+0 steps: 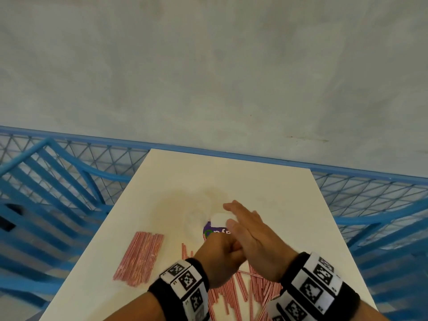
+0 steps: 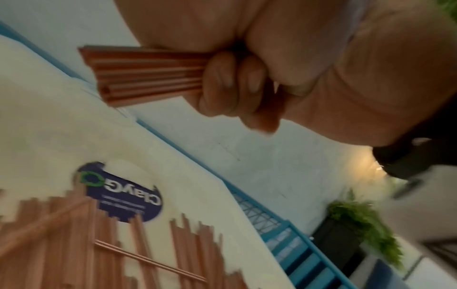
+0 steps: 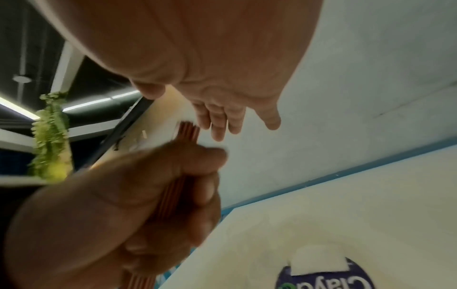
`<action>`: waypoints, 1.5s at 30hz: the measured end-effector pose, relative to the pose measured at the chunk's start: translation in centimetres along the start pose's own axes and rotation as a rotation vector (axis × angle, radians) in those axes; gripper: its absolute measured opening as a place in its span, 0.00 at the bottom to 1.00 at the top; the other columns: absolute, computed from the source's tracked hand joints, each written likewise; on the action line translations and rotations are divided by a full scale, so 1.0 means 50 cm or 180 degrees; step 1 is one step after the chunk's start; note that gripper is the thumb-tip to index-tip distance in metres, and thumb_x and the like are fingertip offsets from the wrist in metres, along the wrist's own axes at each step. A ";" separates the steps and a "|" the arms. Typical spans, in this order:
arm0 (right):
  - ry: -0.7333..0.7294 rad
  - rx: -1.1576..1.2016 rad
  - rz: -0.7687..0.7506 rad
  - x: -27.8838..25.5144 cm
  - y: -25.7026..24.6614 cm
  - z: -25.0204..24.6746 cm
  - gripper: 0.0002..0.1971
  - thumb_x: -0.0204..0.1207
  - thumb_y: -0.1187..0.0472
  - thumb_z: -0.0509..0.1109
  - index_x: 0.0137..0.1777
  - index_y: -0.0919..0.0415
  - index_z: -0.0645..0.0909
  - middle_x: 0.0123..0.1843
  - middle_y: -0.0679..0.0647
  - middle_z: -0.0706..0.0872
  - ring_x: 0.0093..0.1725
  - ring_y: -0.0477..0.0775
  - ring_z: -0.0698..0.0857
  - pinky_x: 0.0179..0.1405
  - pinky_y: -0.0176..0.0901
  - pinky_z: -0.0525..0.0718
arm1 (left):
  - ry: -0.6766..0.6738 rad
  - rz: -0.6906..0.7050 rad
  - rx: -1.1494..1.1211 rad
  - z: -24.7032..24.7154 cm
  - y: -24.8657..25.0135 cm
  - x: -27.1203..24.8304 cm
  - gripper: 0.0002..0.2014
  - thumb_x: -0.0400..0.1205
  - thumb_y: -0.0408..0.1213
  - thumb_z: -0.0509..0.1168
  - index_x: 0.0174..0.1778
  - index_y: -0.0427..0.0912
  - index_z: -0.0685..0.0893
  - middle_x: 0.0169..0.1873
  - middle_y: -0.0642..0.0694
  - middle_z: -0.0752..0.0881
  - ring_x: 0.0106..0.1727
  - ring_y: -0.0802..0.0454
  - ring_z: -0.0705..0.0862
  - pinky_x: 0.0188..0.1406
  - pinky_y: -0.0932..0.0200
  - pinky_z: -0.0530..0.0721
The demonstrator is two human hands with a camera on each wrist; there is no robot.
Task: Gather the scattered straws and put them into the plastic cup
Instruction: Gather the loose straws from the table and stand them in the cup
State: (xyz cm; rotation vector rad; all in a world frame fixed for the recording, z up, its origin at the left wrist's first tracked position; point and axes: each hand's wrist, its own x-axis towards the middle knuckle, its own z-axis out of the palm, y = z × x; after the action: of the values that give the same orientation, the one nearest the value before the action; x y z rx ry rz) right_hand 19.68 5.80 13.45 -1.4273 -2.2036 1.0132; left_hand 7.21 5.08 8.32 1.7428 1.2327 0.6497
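Note:
My left hand (image 1: 218,254) is a fist gripping a bundle of red-and-white straws (image 2: 148,76), whose ends stick out past the fingers (image 2: 230,84). My right hand (image 1: 245,228) is open, fingers straight, its palm close beside the left fist and the bundle's tips (image 3: 189,130). Loose straws (image 1: 243,288) lie scattered on the white table (image 1: 266,193) under both wrists. Several more straws (image 1: 140,258) lie side by side in a flat stack at the left. A faint clear shape (image 1: 196,218) just past the hands may be the plastic cup; I cannot tell for sure.
A purple round sticker (image 1: 215,231) with a white patch (image 1: 218,220) above it is on the table by the fingers. Blue chairs (image 1: 46,181) and a blue mesh rail (image 1: 370,188) flank the table. A grey wall stands behind.

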 end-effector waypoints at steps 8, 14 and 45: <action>0.0338 -0.0262 0.0651 -0.023 0.171 0.048 0.12 0.83 0.46 0.50 0.52 0.44 0.75 0.49 0.40 0.82 0.50 0.40 0.80 0.48 0.31 0.75 | 0.1830 -0.0860 -0.0728 -0.167 -0.103 0.199 0.18 0.85 0.44 0.59 0.38 0.41 0.89 0.38 0.47 0.86 0.40 0.48 0.83 0.45 0.56 0.80; -0.0359 -0.0249 0.1284 -0.045 0.277 0.158 0.40 0.50 0.16 0.33 0.53 0.34 0.68 0.56 0.35 0.78 0.58 0.34 0.78 0.59 0.31 0.76 | 0.2013 -0.1045 -0.0367 -0.188 -0.171 0.285 0.14 0.86 0.49 0.57 0.41 0.46 0.79 0.37 0.43 0.79 0.36 0.48 0.77 0.34 0.58 0.72; -0.0294 -0.0847 0.1772 0.058 0.218 0.287 0.10 0.81 0.60 0.58 0.58 0.60 0.78 0.58 0.57 0.85 0.56 0.59 0.86 0.52 0.47 0.83 | -0.0077 -0.2144 0.2145 0.063 -0.236 0.001 0.18 0.81 0.51 0.63 0.52 0.39 0.85 0.52 0.42 0.88 0.53 0.42 0.87 0.49 0.54 0.83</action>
State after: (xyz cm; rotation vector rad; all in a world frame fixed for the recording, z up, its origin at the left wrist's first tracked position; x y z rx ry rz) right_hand 16.83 5.54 -4.57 -2.2386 -2.1063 0.9829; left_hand 4.23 5.41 -3.54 1.6526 2.0330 -0.2151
